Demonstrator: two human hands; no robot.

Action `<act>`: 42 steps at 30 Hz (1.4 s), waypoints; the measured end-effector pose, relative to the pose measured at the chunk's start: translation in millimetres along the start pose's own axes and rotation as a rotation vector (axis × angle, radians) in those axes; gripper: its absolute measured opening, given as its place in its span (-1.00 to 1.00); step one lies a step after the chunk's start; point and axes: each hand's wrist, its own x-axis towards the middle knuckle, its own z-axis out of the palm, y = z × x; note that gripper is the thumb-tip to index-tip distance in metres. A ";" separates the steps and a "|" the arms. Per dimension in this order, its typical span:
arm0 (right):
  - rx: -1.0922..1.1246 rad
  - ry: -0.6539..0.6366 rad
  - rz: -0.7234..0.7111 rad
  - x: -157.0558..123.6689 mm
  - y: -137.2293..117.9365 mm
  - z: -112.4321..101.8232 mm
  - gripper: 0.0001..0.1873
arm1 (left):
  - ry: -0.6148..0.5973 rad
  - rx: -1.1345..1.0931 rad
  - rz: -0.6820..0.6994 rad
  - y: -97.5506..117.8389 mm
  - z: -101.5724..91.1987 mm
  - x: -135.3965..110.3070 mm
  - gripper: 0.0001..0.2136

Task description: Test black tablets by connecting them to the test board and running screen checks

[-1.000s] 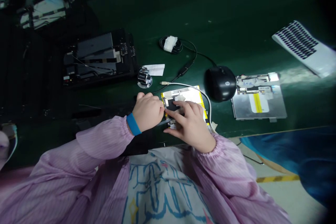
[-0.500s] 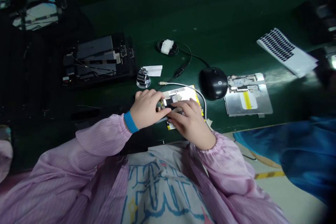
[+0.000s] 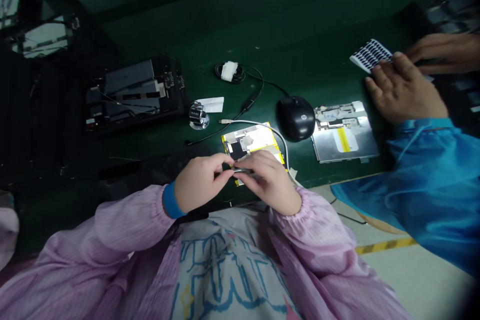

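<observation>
My left hand, with a blue band at its wrist, is closed in a pinch, thumb and forefinger meeting my right hand's fingertips. My right hand pinches a thin silvery piece; its left end reaches my left fingertips. What kind of piece it is does not show clearly. Just beyond the fingers, partly covered by my right hand, a flat battery pack with yellow edges lies on the dark green table. A pale cable curves over its right side.
Right of the battery pack are a black mouse and a silver metal plate. A small metal counter stands left, near an opened device. At right, a co-worker's hands rest on a label sheet.
My hands have drawn back off the battery pack toward my body, and their fingertips have come together. A co-worker's hands have come in from the right onto the label sheet.
</observation>
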 end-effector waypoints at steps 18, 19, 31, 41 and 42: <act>-0.349 -0.024 -0.054 -24.7 14.1 13.5 -0.72 | 0.065 0.137 -0.168 -14.3 5.3 6.9 -0.81; -0.337 -0.016 -0.054 -25.3 14.4 13.5 -0.71 | 0.057 0.148 -0.175 -13.4 5.0 7.9 -0.81; -0.341 -0.025 -0.049 -26.4 14.1 14.4 -0.76 | 0.096 0.102 -0.110 -17.1 9.0 7.9 -0.80; -0.289 0.021 -0.053 -27.6 15.6 14.6 -0.72 | 0.072 0.247 -0.143 -13.3 8.9 10.8 -0.81; -0.294 0.016 -0.052 -27.8 15.5 14.7 -0.71 | 0.077 0.253 -0.138 -13.8 9.3 10.5 -0.81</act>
